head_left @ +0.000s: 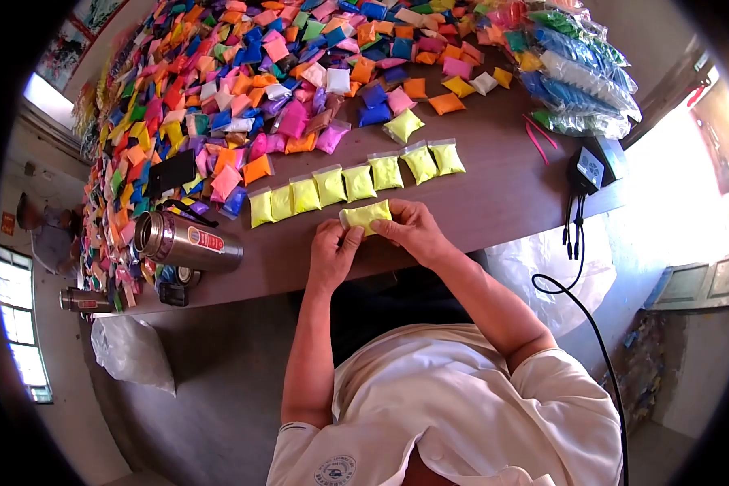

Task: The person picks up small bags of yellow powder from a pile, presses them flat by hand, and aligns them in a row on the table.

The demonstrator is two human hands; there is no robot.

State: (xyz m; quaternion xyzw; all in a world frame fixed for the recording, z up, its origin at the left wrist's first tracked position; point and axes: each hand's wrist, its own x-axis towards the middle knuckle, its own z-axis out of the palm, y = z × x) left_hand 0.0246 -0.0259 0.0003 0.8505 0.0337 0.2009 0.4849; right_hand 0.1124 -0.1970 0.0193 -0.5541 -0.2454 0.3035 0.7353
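Note:
Between my two hands, close to the table's front edge, is a small clear packet of yellow-green material (368,216). My left hand (333,249) pinches its left end, thumb on top. The right end is gripped by my right hand (413,231), thumb also on top. Just beyond my hands lies a slightly curved row of several similar yellow packets (330,185), side by side on the brown table (494,146). One more yellow packet (403,125) lies behind the row, near the heap.
A large heap of multicoloured packets (243,57) covers the back and left. Bagged bundles (583,73) stand back right, near pink strips (536,142) and a black device with cables (587,172). A steel flask (194,243) lies at left. Another person (53,235) is far left.

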